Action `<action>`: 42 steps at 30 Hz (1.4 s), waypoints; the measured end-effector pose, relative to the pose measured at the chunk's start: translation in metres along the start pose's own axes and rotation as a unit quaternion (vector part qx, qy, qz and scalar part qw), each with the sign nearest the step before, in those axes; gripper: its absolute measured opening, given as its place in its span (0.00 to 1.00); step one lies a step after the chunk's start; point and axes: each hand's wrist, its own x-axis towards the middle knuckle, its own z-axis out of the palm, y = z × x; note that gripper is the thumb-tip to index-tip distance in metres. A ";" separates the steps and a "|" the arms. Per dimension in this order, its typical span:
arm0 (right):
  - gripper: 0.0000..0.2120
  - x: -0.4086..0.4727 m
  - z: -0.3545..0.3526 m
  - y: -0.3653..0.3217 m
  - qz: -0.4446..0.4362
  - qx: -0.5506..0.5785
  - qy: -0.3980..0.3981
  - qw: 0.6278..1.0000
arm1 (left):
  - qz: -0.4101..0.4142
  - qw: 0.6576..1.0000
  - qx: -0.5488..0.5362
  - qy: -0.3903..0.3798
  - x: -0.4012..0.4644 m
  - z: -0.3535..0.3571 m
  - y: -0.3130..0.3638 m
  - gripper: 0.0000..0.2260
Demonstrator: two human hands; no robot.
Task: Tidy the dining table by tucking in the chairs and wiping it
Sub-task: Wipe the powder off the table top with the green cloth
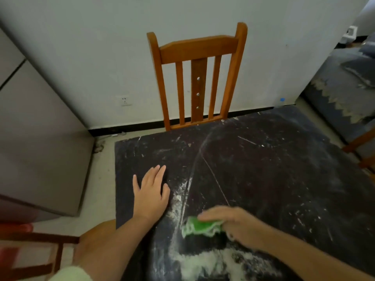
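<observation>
Cabinet fronts (40, 138) in grey fill the left of the view, standing on the pale floor (101, 179), and low in the left corner shows part of a wooden chair frame (40, 256), blurred. Next comes the dark bench (284, 179), its top scratched and streaked with white powder, thickest in a patch (207, 262) at the near edge. The left hand (151, 191) lies flat on the bench near its left edge, palm down, fingers straight and slightly spread, holding nothing. To its right, and nearer the viewer, a green cloth (199, 227) with a pale trim sits on the bench top, just above the white patch. The right hand (233, 226) lies over the cloth's right part, fingers curled over it and pointing left, gripping it against the surface; this hand is blurred, so the exact lie of each finger cannot be told. The two hands are apart, the cloth lying between them but touching only the right one. Behind the bench's far edge a wooden chair (197, 78) with a slatted back stands upright against the white wall (101, 47), its seat hidden by the bench. At the far right edge another wooden chair part (363, 149) shows beside the bench, with patterned fabric (345, 88) beyond it.
</observation>
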 end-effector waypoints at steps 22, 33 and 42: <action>0.32 0.104 0.020 0.035 -0.180 -0.375 0.035 0.909 | 0.009 0.991 -0.131 0.010 -0.004 -0.001 -0.003 0.27; 0.13 0.024 0.039 0.001 -0.086 -0.232 -0.043 0.968 | -0.041 0.999 -0.011 0.027 -0.054 0.001 -0.028 0.27; 0.23 0.212 -0.085 -0.026 0.074 -0.209 0.351 0.910 | -0.019 0.997 0.081 0.002 -0.049 0.006 -0.027 0.21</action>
